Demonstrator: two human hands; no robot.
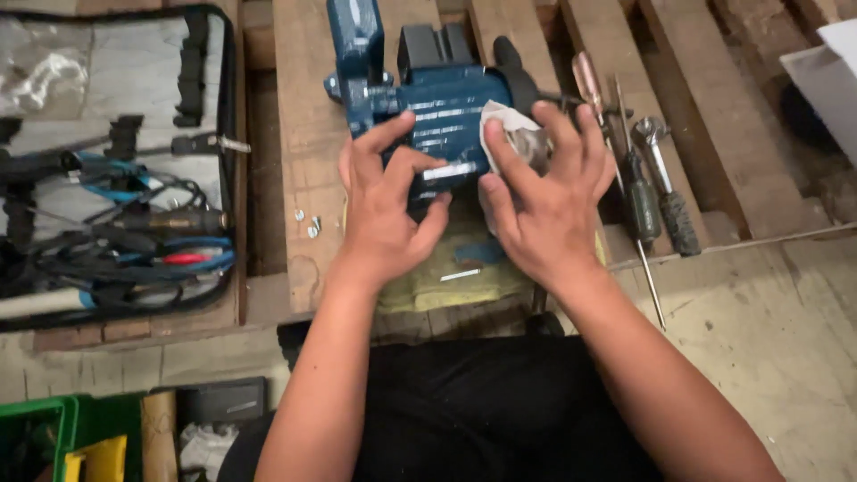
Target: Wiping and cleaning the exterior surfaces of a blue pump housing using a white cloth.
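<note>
A dark blue power tool [428,98] with a black block on top lies on a wooden pallet. My left hand [384,205] rests on its lower body, fingers spread over the casing. My right hand [544,196] presses a crumpled white cloth [513,134] against the tool's right side. Under the tool lies a yellowish rag [446,281] with a small metal piece on it.
An open tool case [116,161] with pliers, cables and screwdrivers lies at the left. Two small screws [308,223] sit on the pallet plank. Screwdrivers and a wrench [656,178] lie to the right. A green bin [54,437] stands at the bottom left.
</note>
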